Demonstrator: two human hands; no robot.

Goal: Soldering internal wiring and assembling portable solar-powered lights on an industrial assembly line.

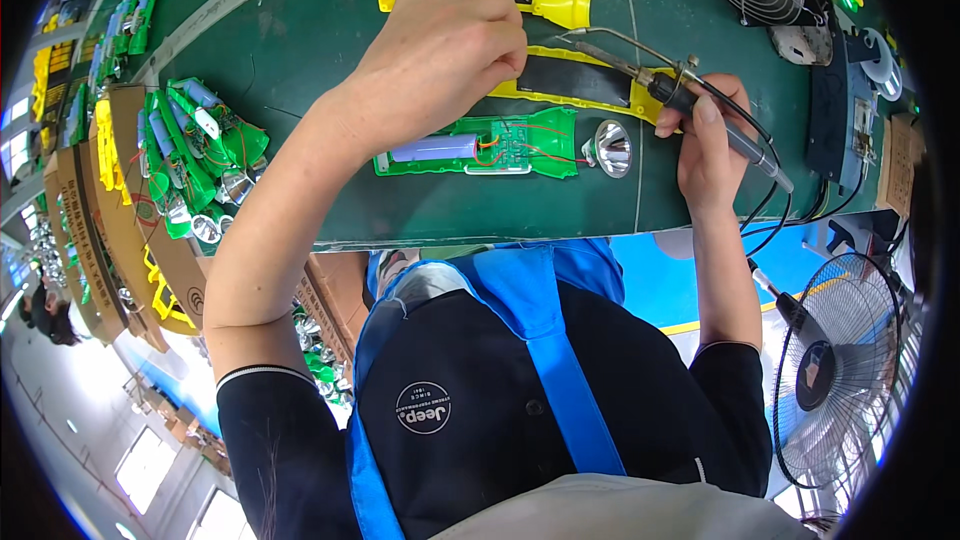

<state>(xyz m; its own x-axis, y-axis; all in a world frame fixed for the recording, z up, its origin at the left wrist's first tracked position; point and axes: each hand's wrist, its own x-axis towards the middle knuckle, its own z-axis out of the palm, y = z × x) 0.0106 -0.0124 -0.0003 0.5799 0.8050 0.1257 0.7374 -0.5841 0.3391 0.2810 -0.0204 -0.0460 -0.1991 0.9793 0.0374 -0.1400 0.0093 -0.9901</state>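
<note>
Holding: my right hand (712,145) grips soldering iron (690,100).
Left hand (450,40): pinched, probably on solder wire.
Green housing (480,150): lengthwise left-right on tabletop (300,30), below both, left nearer.

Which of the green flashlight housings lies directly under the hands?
The single green housing with the blue battery and red wires, alone mid-bench between left hand and right hand; the other green housings are heaped at the left.

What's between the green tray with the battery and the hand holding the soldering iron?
In the head view, a shiny silver reflector cone sits between the green tray and the right hand, on the dark green table.
</note>
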